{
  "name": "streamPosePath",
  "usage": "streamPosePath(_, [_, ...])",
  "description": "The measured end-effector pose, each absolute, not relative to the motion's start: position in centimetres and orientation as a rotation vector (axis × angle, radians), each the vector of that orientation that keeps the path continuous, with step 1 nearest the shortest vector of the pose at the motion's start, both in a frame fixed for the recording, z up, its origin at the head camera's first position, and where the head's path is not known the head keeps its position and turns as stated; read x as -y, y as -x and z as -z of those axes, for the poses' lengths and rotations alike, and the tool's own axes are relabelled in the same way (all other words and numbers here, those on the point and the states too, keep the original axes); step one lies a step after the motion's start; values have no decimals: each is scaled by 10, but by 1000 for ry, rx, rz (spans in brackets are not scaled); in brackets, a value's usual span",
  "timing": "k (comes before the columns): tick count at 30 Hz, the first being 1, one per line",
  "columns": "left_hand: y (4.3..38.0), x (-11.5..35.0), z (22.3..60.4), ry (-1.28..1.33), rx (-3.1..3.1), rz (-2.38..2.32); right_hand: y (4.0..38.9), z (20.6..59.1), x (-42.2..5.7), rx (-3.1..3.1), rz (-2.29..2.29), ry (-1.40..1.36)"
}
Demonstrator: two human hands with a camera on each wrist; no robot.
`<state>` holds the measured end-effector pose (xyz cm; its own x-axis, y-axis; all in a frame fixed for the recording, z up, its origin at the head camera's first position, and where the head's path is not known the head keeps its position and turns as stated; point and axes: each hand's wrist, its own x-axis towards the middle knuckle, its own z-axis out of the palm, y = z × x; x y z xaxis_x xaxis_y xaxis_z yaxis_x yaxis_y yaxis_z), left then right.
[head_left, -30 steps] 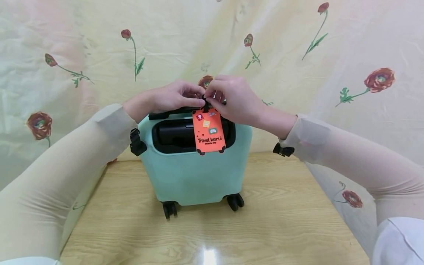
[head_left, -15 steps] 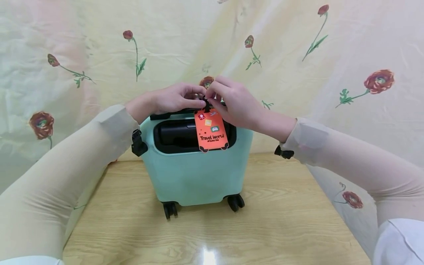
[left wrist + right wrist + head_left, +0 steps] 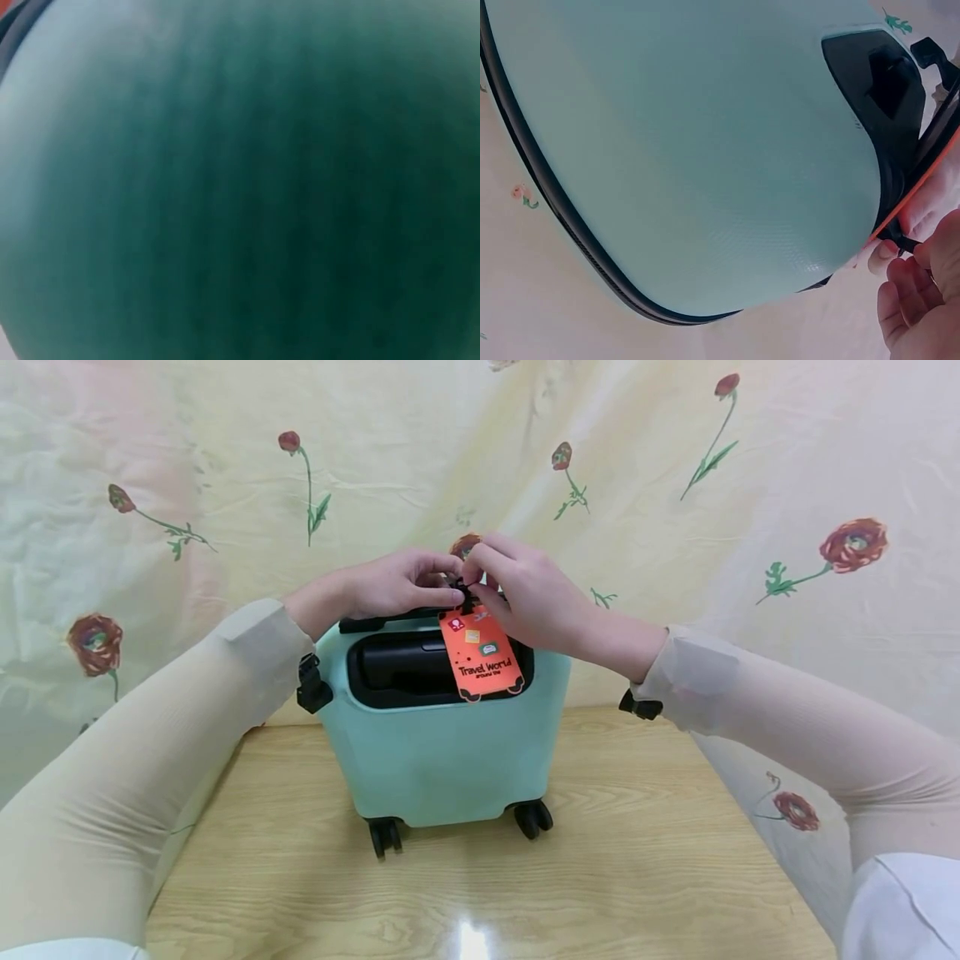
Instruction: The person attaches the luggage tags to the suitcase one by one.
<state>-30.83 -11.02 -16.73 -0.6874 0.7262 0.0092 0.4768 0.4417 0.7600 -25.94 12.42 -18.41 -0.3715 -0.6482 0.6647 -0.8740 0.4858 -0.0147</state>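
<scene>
A mint-green suitcase stands upright on its black wheels in the head view. From the top, by its black carry handle, hangs an orange luggage tag printed "Travel World". My left hand pinches the tag's black strap between thumb and fingers, over the handle. From the other side my right hand pinches the strap's end with thumb and index finger. The right wrist view shows the strap at the fingertips of my right hand. Fingers hide how the strap's end runs. Blurred green suitcase shell fills the left wrist view.
The suitcase stands on a light wooden table, towards its far edge. Behind it hangs a pale cloth printed with red flowers. A black retractable handle lies recessed in the suitcase's side, partly behind the tag.
The luggage tag has swung, its lower end moving to the right, so it now hangs more tilted. Both hands stay at the strap with only slight finger movement. The suitcase has not moved.
</scene>
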Motion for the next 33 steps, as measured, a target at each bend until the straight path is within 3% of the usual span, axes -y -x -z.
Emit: streamPosePath(33, [309,111,171,-1072,-2390,-1141,263,187,-112,2163,-482,-1248])
